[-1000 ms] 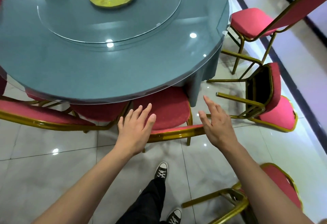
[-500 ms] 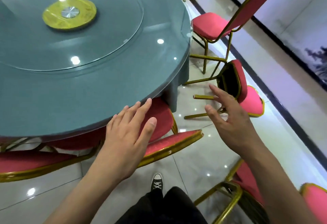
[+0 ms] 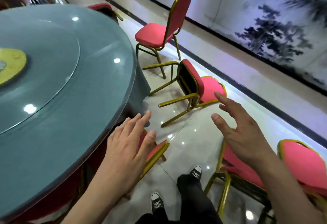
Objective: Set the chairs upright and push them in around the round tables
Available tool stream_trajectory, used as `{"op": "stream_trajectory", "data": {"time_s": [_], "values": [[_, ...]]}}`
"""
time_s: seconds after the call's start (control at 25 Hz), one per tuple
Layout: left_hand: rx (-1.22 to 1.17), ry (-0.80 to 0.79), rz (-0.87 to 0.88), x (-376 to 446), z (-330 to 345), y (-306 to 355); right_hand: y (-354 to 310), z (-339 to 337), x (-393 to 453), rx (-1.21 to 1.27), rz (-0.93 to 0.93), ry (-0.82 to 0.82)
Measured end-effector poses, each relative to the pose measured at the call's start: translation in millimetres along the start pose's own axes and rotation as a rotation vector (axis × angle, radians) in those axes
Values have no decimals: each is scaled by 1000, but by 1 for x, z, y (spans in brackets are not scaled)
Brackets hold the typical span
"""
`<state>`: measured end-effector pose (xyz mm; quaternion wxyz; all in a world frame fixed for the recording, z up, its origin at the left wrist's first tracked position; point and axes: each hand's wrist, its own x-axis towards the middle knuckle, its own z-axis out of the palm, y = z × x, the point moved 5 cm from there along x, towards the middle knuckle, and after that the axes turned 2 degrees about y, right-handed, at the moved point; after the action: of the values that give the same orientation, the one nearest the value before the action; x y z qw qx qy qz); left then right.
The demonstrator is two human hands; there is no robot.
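A round table (image 3: pixel 58 135) with a grey-green glass top fills the left. A red chair with a gold frame (image 3: pixel 194 85) lies tipped on its back on the floor, legs pointing toward the table. Behind it another red chair (image 3: pixel 159 34) stands upright, pulled away from the table. A pushed-in chair (image 3: pixel 157 150) shows its backrest top under the table edge. My left hand (image 3: pixel 127 146) hovers over that backrest with fingers straight, holding nothing. My right hand (image 3: pixel 237 128) is spread in the air just short of the tipped chair, empty.
Another tipped red chair (image 3: pixel 261 167) lies at the lower right beside my legs and black sneakers (image 3: pixel 195 171). A wall with an ink landscape painting (image 3: pixel 276 34) runs along the right. Glossy tiled floor lies between the table and the wall.
The view has swung right, away from the table centre toward the tipped chair. Both hands have left the pushed-in chair; my right hand has moved toward the fallen one.
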<state>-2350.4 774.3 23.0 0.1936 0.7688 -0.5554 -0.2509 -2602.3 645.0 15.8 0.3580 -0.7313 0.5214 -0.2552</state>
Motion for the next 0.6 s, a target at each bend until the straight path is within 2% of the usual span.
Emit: {"op": "stream_trajectory", "data": {"time_s": [0.24,0.6], "values": [[151,-77,120,69,38,78,64,-75,24,70,123,131],[224,-137,252,197,95,231,158,-195,110,135,168,243]]}}
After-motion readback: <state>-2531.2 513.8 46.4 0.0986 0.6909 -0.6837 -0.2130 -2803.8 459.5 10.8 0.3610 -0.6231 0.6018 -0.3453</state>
